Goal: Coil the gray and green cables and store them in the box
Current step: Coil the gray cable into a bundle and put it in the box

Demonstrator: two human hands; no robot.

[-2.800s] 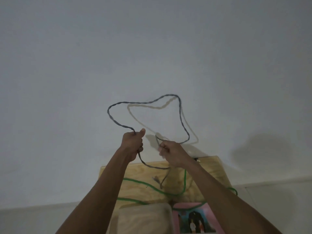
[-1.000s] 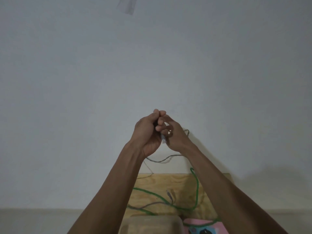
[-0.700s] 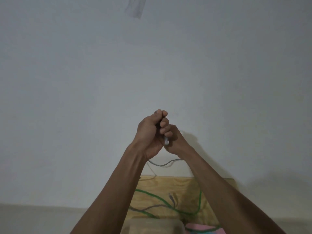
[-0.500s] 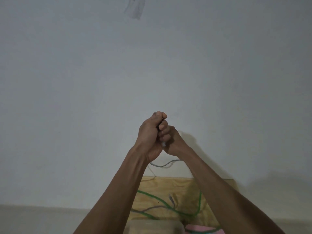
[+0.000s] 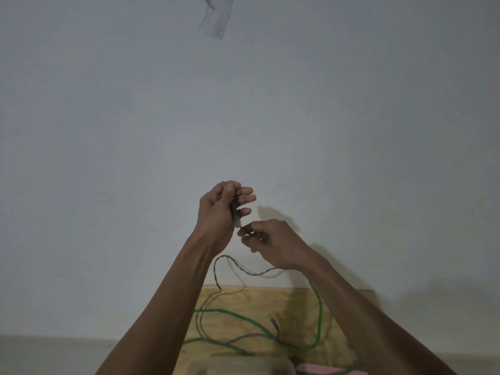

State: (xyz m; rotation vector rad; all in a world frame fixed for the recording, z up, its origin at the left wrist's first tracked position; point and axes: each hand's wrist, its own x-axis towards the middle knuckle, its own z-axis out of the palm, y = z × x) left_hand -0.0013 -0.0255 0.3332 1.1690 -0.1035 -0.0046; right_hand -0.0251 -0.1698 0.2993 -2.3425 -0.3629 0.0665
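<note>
Head view, looking forward and down along two bare forearms raised in front of a pale wall (image 5: 108, 131).

Left hand (image 5: 217, 212) lifted highest, thumb pressed down on a small bundle of gray cable (image 5: 216, 277) in the palm, the other fingertips (image 5: 247, 197) fanned loosely apart beside it. Right hand (image 5: 273, 243) just below and to the right, fingers pinched together on the same cable where it leaves the left hand, a pale plug end showing between the two hands.

From the hands, a slack loop of gray cable hanging down, then trailing onto a plywood board (image 5: 349, 320) set against the wall's foot. More gray cable curving across the board toward its near edge, with a loose connector lying mid-board.

Green cable (image 5: 320, 315) uncoiled on the same board, sweeping from the left edge across the middle and looping up past the right forearm.

Box (image 5: 240, 366) at the board's near edge, only its pale rim visible at the bottom of the frame. Something pink (image 5: 316, 369) just right of it, partly cut off. Strip of grey tape (image 5: 216, 18) on the wall, high up.
</note>
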